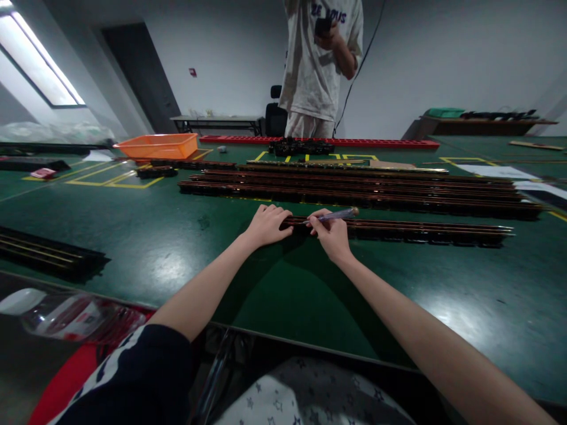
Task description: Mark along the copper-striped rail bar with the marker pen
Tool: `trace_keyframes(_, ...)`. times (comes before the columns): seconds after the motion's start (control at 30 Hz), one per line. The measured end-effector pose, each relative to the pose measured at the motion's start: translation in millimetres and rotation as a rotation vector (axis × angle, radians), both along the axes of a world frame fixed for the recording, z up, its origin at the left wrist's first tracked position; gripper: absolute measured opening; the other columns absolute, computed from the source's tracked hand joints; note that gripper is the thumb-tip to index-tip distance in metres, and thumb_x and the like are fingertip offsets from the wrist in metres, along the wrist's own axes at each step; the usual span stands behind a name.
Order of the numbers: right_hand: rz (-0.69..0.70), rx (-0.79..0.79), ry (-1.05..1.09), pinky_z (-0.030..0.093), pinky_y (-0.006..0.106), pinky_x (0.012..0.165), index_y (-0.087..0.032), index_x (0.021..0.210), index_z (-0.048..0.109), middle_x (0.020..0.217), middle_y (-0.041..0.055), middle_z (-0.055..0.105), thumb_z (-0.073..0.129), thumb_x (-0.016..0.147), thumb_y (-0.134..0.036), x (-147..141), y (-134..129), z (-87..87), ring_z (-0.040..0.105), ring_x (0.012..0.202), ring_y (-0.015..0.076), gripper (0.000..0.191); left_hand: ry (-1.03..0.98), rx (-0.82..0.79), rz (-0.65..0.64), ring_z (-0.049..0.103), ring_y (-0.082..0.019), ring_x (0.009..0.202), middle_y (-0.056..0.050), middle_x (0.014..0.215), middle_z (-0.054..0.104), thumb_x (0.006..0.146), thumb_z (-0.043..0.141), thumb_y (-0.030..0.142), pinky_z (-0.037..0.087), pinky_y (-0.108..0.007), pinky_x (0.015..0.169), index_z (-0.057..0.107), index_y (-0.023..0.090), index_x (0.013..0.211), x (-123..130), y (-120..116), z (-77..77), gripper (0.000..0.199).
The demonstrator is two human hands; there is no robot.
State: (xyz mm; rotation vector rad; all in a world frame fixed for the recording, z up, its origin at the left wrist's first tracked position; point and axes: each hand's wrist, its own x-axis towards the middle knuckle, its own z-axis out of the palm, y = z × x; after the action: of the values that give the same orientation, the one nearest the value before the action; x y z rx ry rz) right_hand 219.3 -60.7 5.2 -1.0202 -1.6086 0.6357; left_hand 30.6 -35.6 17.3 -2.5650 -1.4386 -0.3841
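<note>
Holding a slim tool with a translucent purple handle (337,215) in the right hand (330,233), with thumb and fingers closed around it, pointing its tip leftward at a long dark strip (425,232). Resting the left hand (269,225) at the left end of that strip, with fingers slightly bent and thumb stretched toward the tool tip; cannot tell a firm grip there from a mere touch. Lying crosswise on the green desk (292,295), running rightward past the right hand, in the case of the strip. Just beyond it, near and roughly parallel, seeing a longer bundle of dark strips with reddish-brown lines (354,188). Farther back, finding a pile of dark pieces (301,146), a long red bar (385,143) and, to the left, an orange tray (159,144). Nearer on the left, noting another dark bundle (48,254) and, below it, a clear bottle with a white cap (80,316). Across the desk, facing a standing person in a pale shirt (316,77), with a dark object (323,26) held up.
</note>
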Motion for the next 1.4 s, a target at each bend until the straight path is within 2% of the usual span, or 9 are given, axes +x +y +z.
trace_keyframes(0.37, -0.036, 0.007, 0.015, 0.049, 0.029, 0.054, -0.019, 0.075, 0.059, 0.068, 0.0053, 0.068, 0.055, 0.081, -0.036, -1.0, -2.9, 3.7, 0.06, 0.052, 0.0153, 0.019, -0.04, -0.014, -0.009, 0.059, -0.028, 0.1, -0.012, 0.11, 0.067, 0.087, 0.046, 0.035, 0.034, -0.044, 0.094, 0.062, 0.016, 0.114, -2.6, -0.3, -0.2, 0.037)
trace_keyframes(0.8, -0.113, 0.065, -0.048, 0.046, 0.028, 0.054, -0.019, 0.072, 0.059, 0.064, 0.0045, 0.068, 0.054, 0.082, -0.034, -1.1, -3.2, 3.2, 0.061, 0.052, 0.0164, 0.019, 0.042, 0.042, 0.021, 0.058, -0.028, 0.105, -0.01, 0.118, 0.066, 0.088, 0.044, 0.027, 0.034, -0.045, 0.096, 0.059, 0.016, 0.119, 1.1, -3.3, 0.5, 0.036)
trace_keyframes(1.0, -0.035, 0.077, -0.04, 0.045, 0.027, 0.053, -0.019, 0.074, 0.06, 0.068, 0.0044, 0.069, 0.054, 0.084, -0.034, -1.4, -4.2, 4.1, 0.061, 0.052, 0.0154, 0.019, 0.018, 0.015, 0.003, 0.059, -0.026, 0.104, -0.01, 0.118, 0.066, 0.089, 0.043, 0.026, 0.037, -0.042, 0.093, 0.059, 0.014, 0.12, 0.7, -3.0, 0.1, 0.037)
trace_keyframes(1.13, -0.044, 0.075, -0.049, 0.045, 0.027, 0.053, -0.018, 0.074, 0.06, 0.067, 0.0044, 0.068, 0.055, 0.083, -0.033, -0.7, -3.8, 4.1, 0.061, 0.053, 0.0154, 0.018, 0.02, -0.007, -0.003, 0.059, -0.026, 0.104, -0.01, 0.117, 0.065, 0.09, 0.043, 0.025, 0.04, -0.039, 0.088, 0.059, 0.013, 0.121, 0.4, -2.9, 1.1, 0.037)
trace_keyframes(1.4, -0.117, 0.019, 0.131, 0.045, 0.026, 0.05, -0.018, 0.069, 0.059, 0.062, 0.0027, 0.065, 0.057, 0.078, -0.033, -0.4, -1.7, 2.1, 0.057, 0.049, 0.013, 0.017, 0.019, -0.03, 0.004, 0.058, -0.025, 0.104, -0.009, 0.119, 0.065, 0.091, 0.043, 0.026, 0.041, -0.038, 0.087, 0.058, 0.014, 0.122, 0.0, -1.9, 1.2, 0.037)
